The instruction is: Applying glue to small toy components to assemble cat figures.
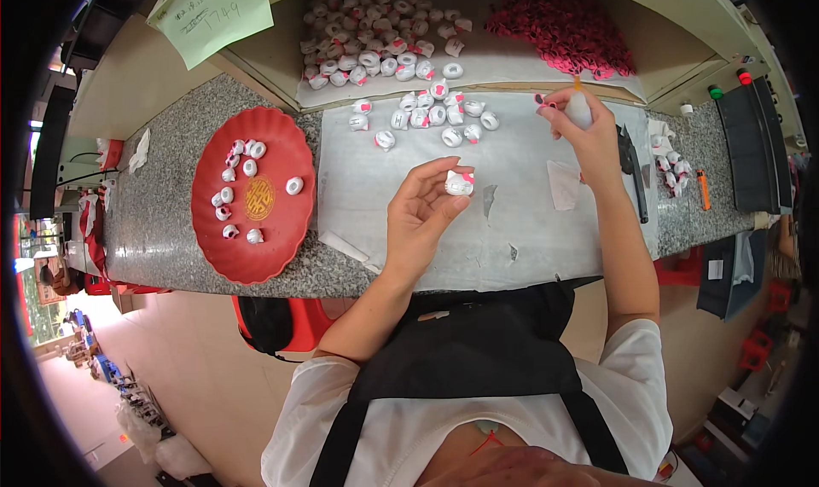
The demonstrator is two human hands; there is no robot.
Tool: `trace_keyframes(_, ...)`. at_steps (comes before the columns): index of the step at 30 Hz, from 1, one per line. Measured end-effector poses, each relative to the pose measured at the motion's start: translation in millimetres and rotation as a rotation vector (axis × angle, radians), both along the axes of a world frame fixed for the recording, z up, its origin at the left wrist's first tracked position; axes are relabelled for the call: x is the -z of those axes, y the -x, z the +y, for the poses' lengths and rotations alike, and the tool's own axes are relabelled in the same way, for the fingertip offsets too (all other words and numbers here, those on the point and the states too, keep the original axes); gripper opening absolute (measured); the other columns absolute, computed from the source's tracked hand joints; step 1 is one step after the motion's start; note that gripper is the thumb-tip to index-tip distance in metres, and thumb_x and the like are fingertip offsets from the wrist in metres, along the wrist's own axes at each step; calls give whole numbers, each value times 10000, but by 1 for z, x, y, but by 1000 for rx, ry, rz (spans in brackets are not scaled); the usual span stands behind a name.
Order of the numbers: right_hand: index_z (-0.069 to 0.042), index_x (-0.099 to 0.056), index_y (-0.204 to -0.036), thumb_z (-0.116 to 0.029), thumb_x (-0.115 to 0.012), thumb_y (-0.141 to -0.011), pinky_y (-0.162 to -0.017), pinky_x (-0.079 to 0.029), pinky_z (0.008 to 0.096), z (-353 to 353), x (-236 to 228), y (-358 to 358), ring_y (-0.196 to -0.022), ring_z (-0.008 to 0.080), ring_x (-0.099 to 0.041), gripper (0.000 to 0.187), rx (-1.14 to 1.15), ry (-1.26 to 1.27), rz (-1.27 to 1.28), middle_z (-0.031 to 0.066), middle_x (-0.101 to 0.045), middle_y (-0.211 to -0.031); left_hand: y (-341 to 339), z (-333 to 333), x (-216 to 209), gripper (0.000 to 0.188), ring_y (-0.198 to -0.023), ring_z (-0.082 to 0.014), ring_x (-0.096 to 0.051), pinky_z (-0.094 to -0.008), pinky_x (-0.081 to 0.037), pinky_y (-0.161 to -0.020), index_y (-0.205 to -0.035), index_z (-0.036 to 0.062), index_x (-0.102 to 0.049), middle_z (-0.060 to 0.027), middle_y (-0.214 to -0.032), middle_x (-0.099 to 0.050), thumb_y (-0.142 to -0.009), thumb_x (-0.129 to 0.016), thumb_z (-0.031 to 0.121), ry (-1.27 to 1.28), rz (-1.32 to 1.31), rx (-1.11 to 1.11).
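White cat-shaped bead (458, 183): pinched between thumb and fingertips of the left hand (418, 216), raised over the white sheet (529, 231). The bead is held directly at the left fingertips; the right hand (590, 133) is set well apart, to the right and farther from the body. Long axis barely marked on so rounded a form; seemingly side to side. Pink patch turned toward the right hand's side; exact facing too small to be told.

In the right hand, a pale squeeze bottle (580, 112) is gripped, orange nozzle (577, 84) pointed away from the body; a small pink-and-dark piece (548, 103) is held at thumb and fingertip.

Beyond: loose white beads (438, 113) scattered on the sheet, a pink heap (563, 31) shelved behind. Far left, more beads laid on a red scalloped tray (277, 150).
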State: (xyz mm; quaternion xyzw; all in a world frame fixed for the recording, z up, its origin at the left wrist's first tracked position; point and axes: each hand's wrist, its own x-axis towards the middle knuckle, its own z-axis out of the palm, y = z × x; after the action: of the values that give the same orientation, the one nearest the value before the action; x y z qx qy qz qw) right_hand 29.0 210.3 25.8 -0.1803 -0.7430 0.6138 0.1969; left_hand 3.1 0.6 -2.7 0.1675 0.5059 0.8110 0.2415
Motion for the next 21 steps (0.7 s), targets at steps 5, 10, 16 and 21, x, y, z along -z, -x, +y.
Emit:
trace_keyframes(5,4,-520,-746,-8,-571,-662,-489,-366,191,-34,-1,-32,-543,83,-455,98,-124,228,-23,43,-504,-659,0,2,1,332,-871,-121,-498,-221,-414,-747,-1016,-10,-430,-111,-981,-510,-705,-531,-62,-2,51,36)
trace_keyframes(10,23,-518,-749,26,-587,-654,-509,-393,201,-61,3,-44,-585,92,-478,117,-259,213,1,62,-527,-693,0,3,3,304,-865,-129,-509,-233,-419,-744,-999,-6,-467,-97,-976,-515,-706,-524,-62,50,146,14)
trace_keyframes(16,17,-528,-751,14,-595,-663,-540,-391,194,-68,5,-42,-623,91,-481,111,-341,99,20,49,-527,-692,-3,3,8,321,-833,-156,-531,-244,-457,-674,-973,32,-518,-82,-970,-524,-673,-518,-81,242,372,-31)
trace_keyframes(21,4,-521,-733,9,-599,-659,-554,-379,187,-68,5,-40,-622,71,-472,107,-308,-2,-60,30,-525,-679,-3,3,6,327,-828,-180,-531,-248,-457,-676,-967,34,-524,-98,-983,-520,-657,-538,-71,271,533,-32)
